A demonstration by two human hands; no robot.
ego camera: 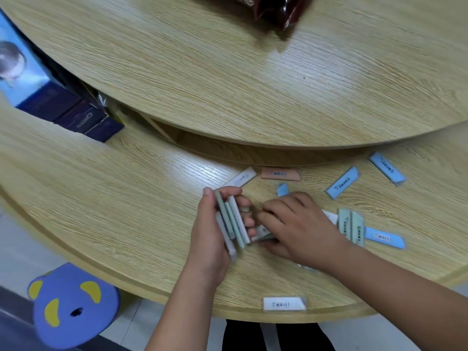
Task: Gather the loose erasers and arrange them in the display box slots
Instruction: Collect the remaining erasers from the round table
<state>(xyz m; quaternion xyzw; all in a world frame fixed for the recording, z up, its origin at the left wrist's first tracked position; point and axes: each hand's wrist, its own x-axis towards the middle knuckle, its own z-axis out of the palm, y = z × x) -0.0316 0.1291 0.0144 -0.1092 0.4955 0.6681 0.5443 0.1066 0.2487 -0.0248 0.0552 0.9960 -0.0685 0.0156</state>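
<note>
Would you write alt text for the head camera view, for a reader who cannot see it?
Left hand grips a stack of erasers while the right hand closes on another eraser on a wooden table; loose erasers in blue, white and orange lie scattered nearby.

Light wood-grain table with slight sheen; erasers in glossy wrappers.

2 bare forearms, bare to frame edge. left hand and right hand bare too, nails short. black trousers at bottom centre, 2 dark legs split by a pale gap, fabric plain, slightly blurred.
</note>
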